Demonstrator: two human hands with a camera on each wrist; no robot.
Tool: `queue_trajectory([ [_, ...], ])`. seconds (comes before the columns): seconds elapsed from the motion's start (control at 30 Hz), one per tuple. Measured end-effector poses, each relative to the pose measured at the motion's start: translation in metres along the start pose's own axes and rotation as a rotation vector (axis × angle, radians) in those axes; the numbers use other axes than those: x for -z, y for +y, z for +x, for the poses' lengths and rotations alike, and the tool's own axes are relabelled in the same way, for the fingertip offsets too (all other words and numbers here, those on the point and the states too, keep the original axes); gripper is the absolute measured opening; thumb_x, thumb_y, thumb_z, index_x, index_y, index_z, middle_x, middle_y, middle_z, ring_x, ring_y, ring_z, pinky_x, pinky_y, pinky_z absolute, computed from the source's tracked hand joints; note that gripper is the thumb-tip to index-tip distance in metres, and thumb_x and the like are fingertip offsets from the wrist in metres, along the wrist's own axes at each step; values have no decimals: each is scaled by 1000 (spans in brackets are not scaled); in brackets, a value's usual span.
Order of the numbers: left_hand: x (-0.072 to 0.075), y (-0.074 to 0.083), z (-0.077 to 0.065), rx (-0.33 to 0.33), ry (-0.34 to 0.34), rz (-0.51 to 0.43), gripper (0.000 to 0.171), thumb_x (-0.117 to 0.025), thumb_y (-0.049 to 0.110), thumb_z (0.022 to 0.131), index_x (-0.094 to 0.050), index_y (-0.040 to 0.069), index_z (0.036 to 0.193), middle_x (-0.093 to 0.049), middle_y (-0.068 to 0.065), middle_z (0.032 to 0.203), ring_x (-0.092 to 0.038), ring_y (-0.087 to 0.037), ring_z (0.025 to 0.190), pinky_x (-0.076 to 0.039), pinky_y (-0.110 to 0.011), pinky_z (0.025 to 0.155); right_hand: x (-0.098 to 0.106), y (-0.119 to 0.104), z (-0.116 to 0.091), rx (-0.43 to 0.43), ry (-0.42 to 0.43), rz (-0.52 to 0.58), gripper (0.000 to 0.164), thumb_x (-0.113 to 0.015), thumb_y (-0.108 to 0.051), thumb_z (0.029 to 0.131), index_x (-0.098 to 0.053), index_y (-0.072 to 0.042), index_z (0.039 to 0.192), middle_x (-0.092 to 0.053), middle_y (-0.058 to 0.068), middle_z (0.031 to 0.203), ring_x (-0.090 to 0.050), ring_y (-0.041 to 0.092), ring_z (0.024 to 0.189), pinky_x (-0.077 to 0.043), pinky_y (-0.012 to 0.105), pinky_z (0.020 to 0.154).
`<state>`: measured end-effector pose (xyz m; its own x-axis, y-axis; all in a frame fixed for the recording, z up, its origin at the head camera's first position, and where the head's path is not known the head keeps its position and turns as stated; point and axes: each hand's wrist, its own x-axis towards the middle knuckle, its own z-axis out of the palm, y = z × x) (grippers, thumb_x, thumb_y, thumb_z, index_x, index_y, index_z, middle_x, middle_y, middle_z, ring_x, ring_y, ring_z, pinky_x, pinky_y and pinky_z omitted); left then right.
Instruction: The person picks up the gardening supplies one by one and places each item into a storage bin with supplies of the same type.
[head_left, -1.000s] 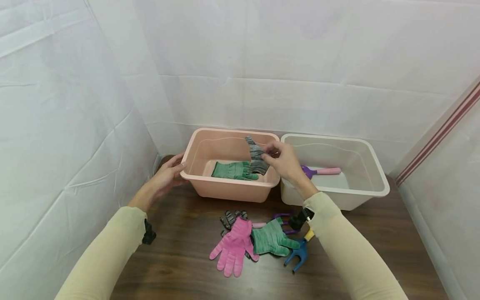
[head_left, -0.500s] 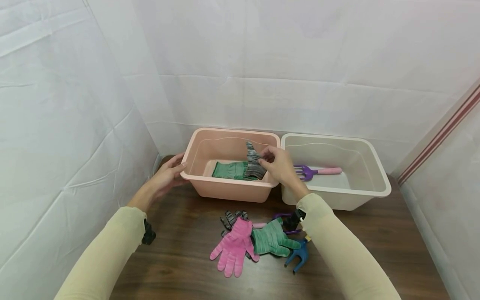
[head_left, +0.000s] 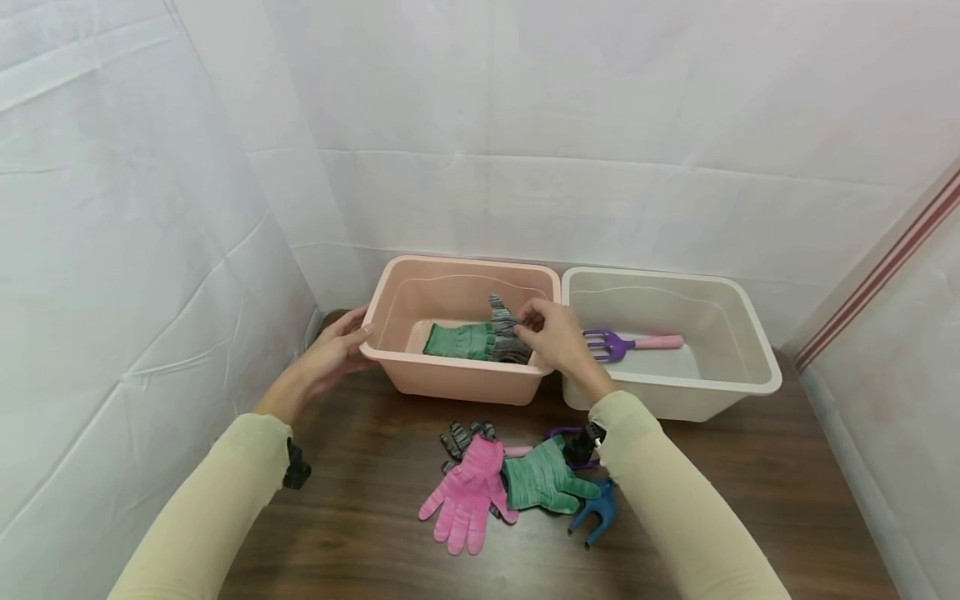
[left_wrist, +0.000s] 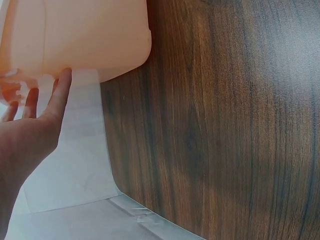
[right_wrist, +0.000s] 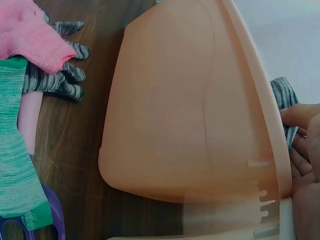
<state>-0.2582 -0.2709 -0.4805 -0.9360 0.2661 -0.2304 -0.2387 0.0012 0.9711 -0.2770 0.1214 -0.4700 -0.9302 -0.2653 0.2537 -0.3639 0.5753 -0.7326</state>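
Observation:
My right hand (head_left: 557, 333) pinches a grey-and-black striped knit glove (head_left: 504, 333) inside the peach plastic bin (head_left: 450, 379). The glove's lower part lies over a green glove (head_left: 456, 340) on the bin floor; one finger of it points up. In the right wrist view a piece of the striped glove (right_wrist: 285, 95) shows past the bin rim, between thumb and fingers. My left hand (head_left: 333, 350) rests against the bin's left end, thumb at the rim. The left wrist view shows its fingers (left_wrist: 59, 97) spread and fairly straight against the outer wall.
A white bin (head_left: 738, 333) stands to the right, with a purple hand fork (head_left: 615, 344) inside. On the wooden table (head_left: 360, 517) lie a pink glove (head_left: 468, 496), a green glove (head_left: 542, 479), another striped glove (head_left: 457, 435) and a blue fork-like tool (head_left: 600, 507). White sheets hang behind and beside.
My right hand has lowered the striped glove into the peach bin, onto the green glove, now covering its fingers. The left hand has stayed at the bin's left end.

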Motion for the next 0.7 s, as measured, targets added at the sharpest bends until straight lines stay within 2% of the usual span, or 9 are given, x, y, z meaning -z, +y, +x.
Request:
queue_trajectory([
  [0.3, -3, -1, 1, -4, -1, 5, 65, -45, 21, 116, -13, 11, 171, -15, -17, 175, -29, -46, 154, -37, -67, 117, 0, 3, -1, 31, -9, -47, 9, -80, -6, 94, -75, -7, 101, -73, 6, 93, -67, 21, 85, -58, 38, 78],
  [0.7, -4, 1, -2, 8, -2, -17, 66, -45, 20, 116, -10, 11, 171, -13, -17, 176, -26, -46, 155, -33, -67, 119, 0, 3, -1, 37, -3, -57, 9, -80, -6, 93, -74, -6, 101, -74, 8, 95, -68, 22, 86, -58, 38, 79],
])
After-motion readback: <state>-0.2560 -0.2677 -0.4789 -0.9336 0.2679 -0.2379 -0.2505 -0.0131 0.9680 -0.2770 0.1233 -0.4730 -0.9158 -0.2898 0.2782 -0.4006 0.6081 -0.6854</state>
